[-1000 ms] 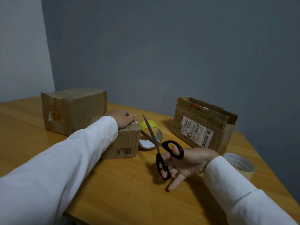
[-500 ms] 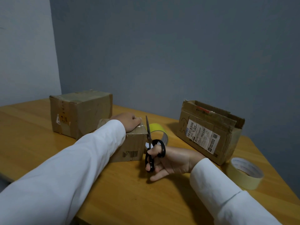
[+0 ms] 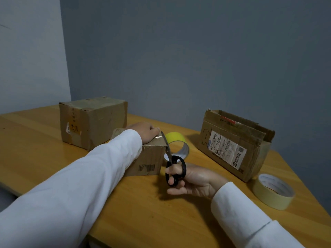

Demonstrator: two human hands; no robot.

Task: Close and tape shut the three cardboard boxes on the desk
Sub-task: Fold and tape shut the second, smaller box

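I see the right hand [image 3: 193, 178] gripping black scissors [image 3: 172, 163], blades together and pointing up along the small box [image 3: 148, 158] just left of it. The left hand [image 3: 146, 130] presses flat on that box's top. The yellow tape roll [image 3: 176, 144] lies just behind the scissors, and the open box [image 3: 232, 145] further right.

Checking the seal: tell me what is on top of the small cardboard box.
The left hand rests on the small cardboard box, beside a shiny strip of clear tape at its right edge. The hand and white sleeve hide the rest of the top.
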